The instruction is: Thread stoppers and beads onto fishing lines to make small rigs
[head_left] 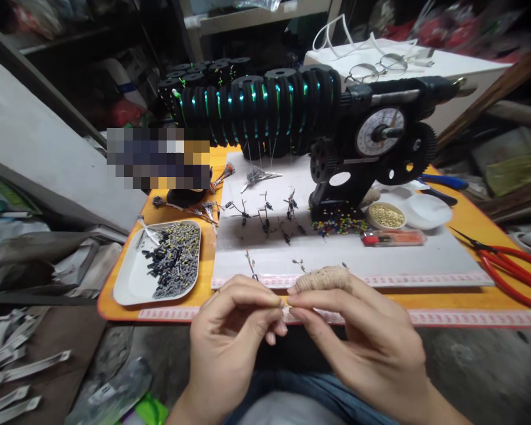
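Observation:
My left hand point(232, 339) and my right hand point(374, 339) meet above the table's front edge, thumb and fingertips pinched together. Whatever lies between the fingertips is too small to name. Beige tape point(325, 278) wraps one finger of my right hand. Just beyond my fingers is a white board point(265, 257), on which several small dark pieces with thin wires or stems point(265, 223) are scattered. Left of the board, a white tray point(126, 289) holds a heap of small grey and black cylinders point(174, 260).
A black winding machine point(331, 136) with a dial point(380, 131) and line-wound spools stands behind. Coloured beads point(340, 223), a dish of brass-coloured bits point(386, 216), a box cutter point(393, 238) and red-handled scissors point(508, 265) lie to the right. Measuring tape point(473, 319) edges the table.

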`<state>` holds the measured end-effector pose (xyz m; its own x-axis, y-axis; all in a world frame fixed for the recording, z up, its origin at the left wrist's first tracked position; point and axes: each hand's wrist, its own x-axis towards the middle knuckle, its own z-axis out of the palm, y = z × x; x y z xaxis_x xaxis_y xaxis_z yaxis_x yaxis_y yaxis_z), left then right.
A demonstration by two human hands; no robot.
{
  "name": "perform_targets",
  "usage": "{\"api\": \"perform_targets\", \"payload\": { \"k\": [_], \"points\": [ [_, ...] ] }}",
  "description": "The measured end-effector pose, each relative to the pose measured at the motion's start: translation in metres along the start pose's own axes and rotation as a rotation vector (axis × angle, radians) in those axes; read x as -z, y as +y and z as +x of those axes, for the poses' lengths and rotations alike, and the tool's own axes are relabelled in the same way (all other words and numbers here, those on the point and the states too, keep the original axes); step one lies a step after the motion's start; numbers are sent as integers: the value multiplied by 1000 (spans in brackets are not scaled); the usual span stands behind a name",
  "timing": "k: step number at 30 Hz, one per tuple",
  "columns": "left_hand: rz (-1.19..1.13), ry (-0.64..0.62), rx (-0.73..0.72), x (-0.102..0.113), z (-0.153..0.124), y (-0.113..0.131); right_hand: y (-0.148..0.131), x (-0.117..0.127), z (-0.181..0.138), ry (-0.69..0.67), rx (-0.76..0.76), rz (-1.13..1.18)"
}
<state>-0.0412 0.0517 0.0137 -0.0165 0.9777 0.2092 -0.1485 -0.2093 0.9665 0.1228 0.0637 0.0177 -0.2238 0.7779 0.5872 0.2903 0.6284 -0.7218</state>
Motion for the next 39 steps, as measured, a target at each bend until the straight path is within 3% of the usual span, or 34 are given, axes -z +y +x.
{"api": "perform_targets", "payload": {
  "k": [4, 8, 11, 16, 23, 39],
  "points": [
    [317, -22, -167, 12, -2, -9, 5, -1, -1, -49, -41, 4],
    [683, -183, -529, 29, 3, -13, 13, -5, 0, -79, -85, -41],
    [853, -303, -634, 38, 9, -16, 18, -7, 3, -77, -65, -109],
    [921, -292, -511, 33, 22, -19, 26, -6, 6, -27, 6, -293],
    [967, -312, -278, 12, 39, -13, 33, 1, 1, -78, -32, -442],
    [1018, -307, -218, -4, 49, -16, 42, 16, -6, -189, -61, -554]
  ]
}}
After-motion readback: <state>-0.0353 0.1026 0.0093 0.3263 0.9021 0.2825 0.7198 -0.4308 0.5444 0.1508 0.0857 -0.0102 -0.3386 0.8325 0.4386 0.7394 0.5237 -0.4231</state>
